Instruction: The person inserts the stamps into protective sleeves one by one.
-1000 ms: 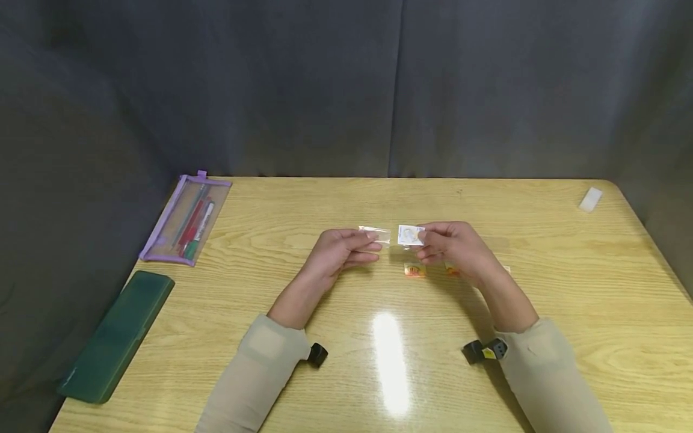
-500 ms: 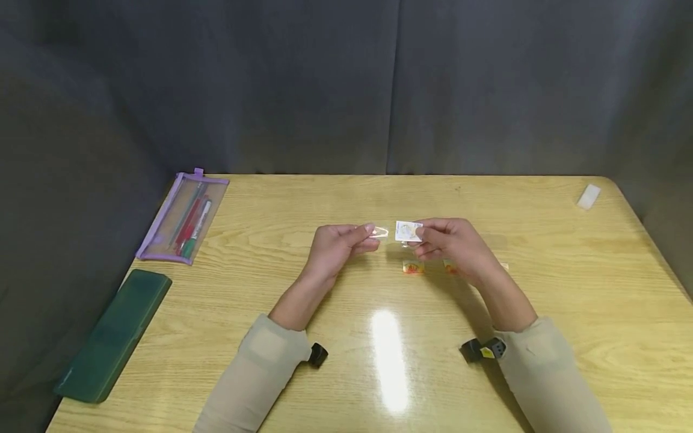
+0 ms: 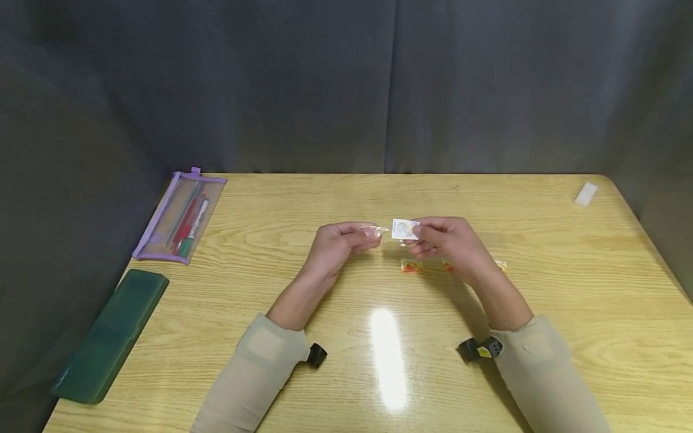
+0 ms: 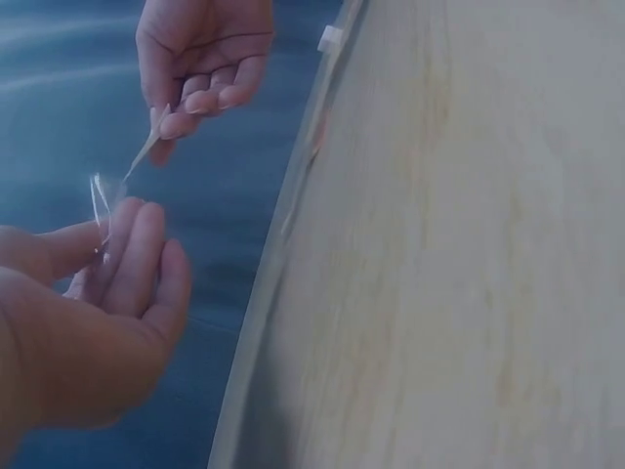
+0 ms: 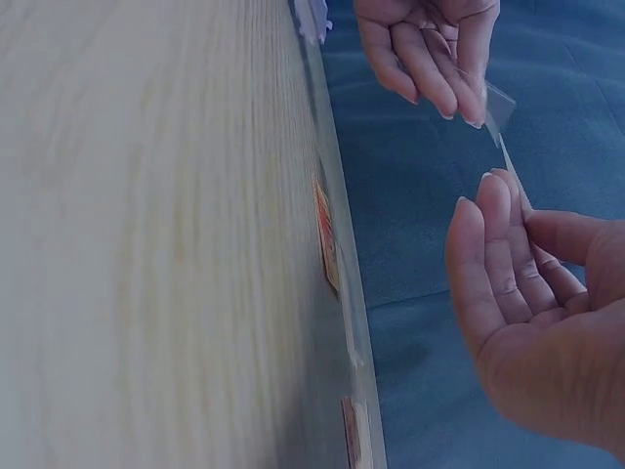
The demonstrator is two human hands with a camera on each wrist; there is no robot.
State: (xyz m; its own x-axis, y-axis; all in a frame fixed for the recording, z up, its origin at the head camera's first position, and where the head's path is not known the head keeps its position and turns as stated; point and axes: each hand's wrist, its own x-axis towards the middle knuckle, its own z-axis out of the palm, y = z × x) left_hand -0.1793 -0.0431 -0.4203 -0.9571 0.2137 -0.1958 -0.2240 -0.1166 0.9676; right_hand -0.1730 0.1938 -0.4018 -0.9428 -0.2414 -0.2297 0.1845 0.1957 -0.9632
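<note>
My left hand (image 3: 337, 248) pinches a small clear plastic sleeve (image 4: 101, 203) between thumb and fingers, its mouth spread a little in the left wrist view. Facing it, my right hand (image 3: 453, 243) pinches a small white printed card (image 3: 403, 229) by its right end. The card looks like a stamp, with a pale yellow and grey picture. Its left edge is close to the sleeve; whether they touch I cannot tell. A shiny clear bit shows just under the card. Both hands are raised above the table. Beneath the right hand lies a small orange-and-yellow printed piece (image 3: 411, 266).
Another orange piece (image 3: 446, 264) and a pale-edged one (image 3: 502, 264) lie partly behind the right hand and wrist. A purple-trimmed mesh pouch (image 3: 181, 218) with pens and a dark green case (image 3: 112, 335) are at the left. A white block (image 3: 586, 194) sits far right on the wooden table (image 3: 303, 373).
The clear sleeve has turned from lying flat to nearly edge-on in my left fingers, its mouth parting. The white card stays in my right hand, slightly nearer the left hand.
</note>
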